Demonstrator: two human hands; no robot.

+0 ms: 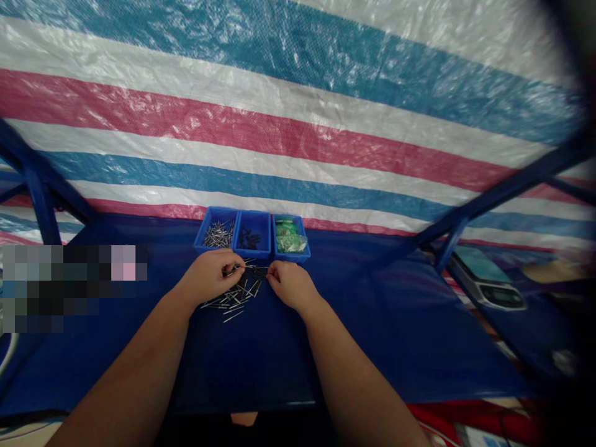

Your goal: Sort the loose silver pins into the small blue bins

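Evidently both hands work close together near the middle of the desk's far edge (pixel 372 323), with a slim pin (pixel 257 267) stretched between their fingertips. The left hand (pixel 212 273) pinches at the pin's left end, thumb and forefinger pressed together; the right hand (pixel 293 284) pinches at the other end, its fingers curled in. Whether the pin is one piece or two joined is too small to tell.

Just below and between the hands lies a loose pile of metal and black pins (pixel 235 293), partly hidden by the left hand, with one stray pin (pixel 233 316) toward the desk's near edge.

Beyond the hands, three blue bins stand side by side along the far edge: the left bin (pixel 200 234) holds shiny metal pins (pixel 218 236), the middle bin (pixel 252 253) dark small parts (pixel 249 238), and the right bin (pixel 292 256) a green packet (pixel 286 228) with clear plastic. Print on the packet is too small to read, as is the display of the scale (pixel 500 297) past the desk's right edge.

Both bare forearms reach in from the near edge, slanting toward each other, backs of the hands upward.
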